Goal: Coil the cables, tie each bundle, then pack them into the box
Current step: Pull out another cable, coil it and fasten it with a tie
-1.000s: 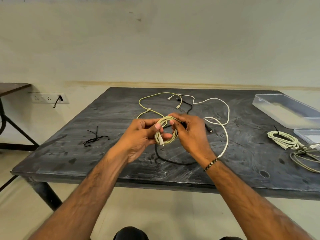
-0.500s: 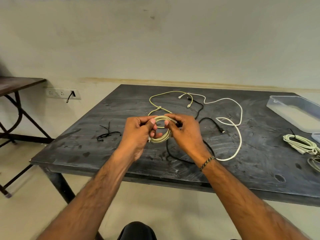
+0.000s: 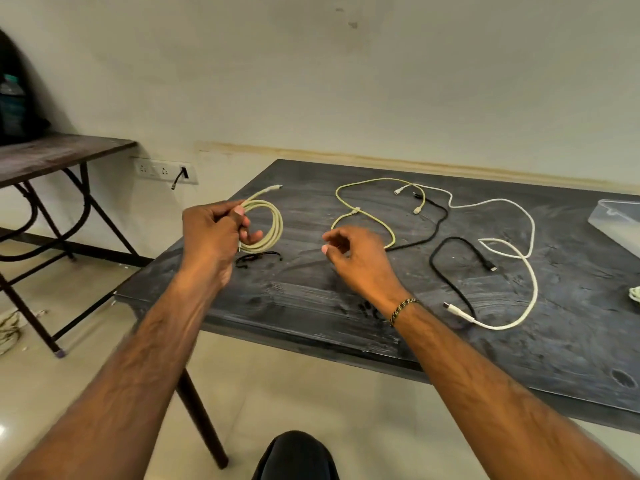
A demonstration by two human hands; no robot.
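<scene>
Over the table's left corner, the left hand is gripping the coiled pale cable with curled fingers, lifting it just above a black tie. Beside it, the right hand is hovering loosely curled, holding nothing, near the loose yellow cable.

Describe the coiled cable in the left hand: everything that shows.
The coiled cable is pale yellowish-cream and looks braided. It is wound into a few round loops, with no tie visible on it. One free end with a light plug sticks out up and to the right. The left hand grips the loops at their left side, holding the coil above the dark table, just over the black ties.
</scene>
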